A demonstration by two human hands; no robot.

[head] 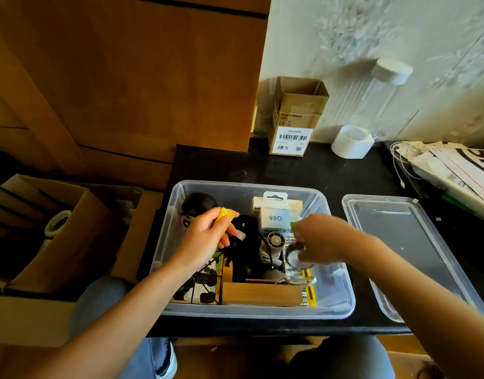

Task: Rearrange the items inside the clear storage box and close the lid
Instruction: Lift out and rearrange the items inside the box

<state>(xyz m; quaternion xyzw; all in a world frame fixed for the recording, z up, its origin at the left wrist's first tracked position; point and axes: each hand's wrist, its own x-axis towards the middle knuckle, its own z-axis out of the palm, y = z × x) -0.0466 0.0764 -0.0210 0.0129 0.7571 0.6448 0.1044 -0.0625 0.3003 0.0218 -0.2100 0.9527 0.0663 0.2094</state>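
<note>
The clear storage box (342, 294) stands open on the black table, packed with items: a black ball (198, 204), a white carton marked 880 (275, 218), a small fan (275, 241), a wooden block (261, 294) and a yellow cutter (312, 292). Above the box's left side my left hand (205, 239) grips a yellow tube (223, 218). Over the right side my right hand (321, 240) holds a small round clear object (293, 255); blur hides what it is. The clear lid (407, 242) lies flat to the right of the box.
A small cardboard carton (297, 116), a white tape roll (351, 142) and a tall clear bottle (383, 91) stand at the table's back. Papers and a white cable (454, 168) lie at the right. An open cardboard box (57, 233) sits on the left.
</note>
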